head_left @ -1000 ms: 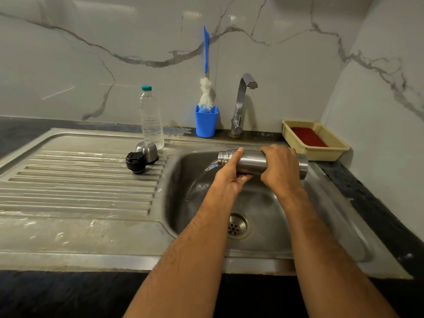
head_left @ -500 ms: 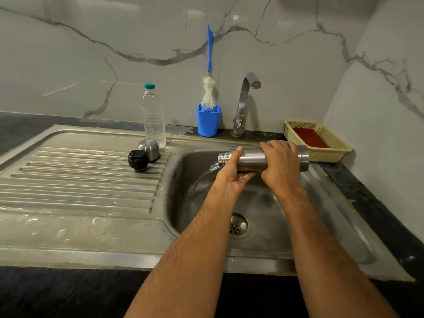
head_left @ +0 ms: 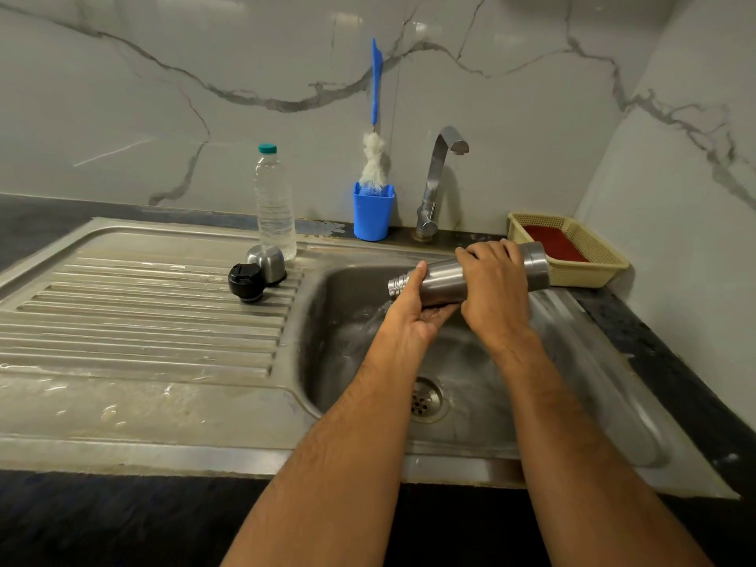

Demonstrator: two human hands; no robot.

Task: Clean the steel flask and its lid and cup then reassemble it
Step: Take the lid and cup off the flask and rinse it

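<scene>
**Flask over the sink, both hands on it**

I am holding the flask [head_left: 444,280] on its side above the sink [head_left: 327,321] basin, its open threaded mouth pointing left and tipped a little down, its base raised toward the basket [head_left: 605,263] on the right. My right hand [head_left: 497,288] is gripping the body from above, fingers [head_left: 482,251] curled over the top of the steel and clamped round it. My left hand [head_left: 413,311] is cupping the flask from below near the neck — the thumb is lying up along the shoulder, just short of the threads, and the palm is pressing against the underside. Water is showing as a thin sheen below the mouth, running down the basin wall toward the drain [head_left: 425,399].

The lid [head_left: 245,281] — black, round — is sitting on the ribbed drainboard [head_left: 143,313] left of the basin, and the cup [head_left: 266,261] is standing upside down just behind it, touching or nearly touching it. A bottle [head_left: 275,202] with a green cap is standing right behind the cup. Farther along the back edge a blue holder [head_left: 373,212] is carrying a brush [head_left: 374,116], and the tap [head_left: 435,182] is rising beside it, its spout well above the flask. The basket is holding something red.
</scene>
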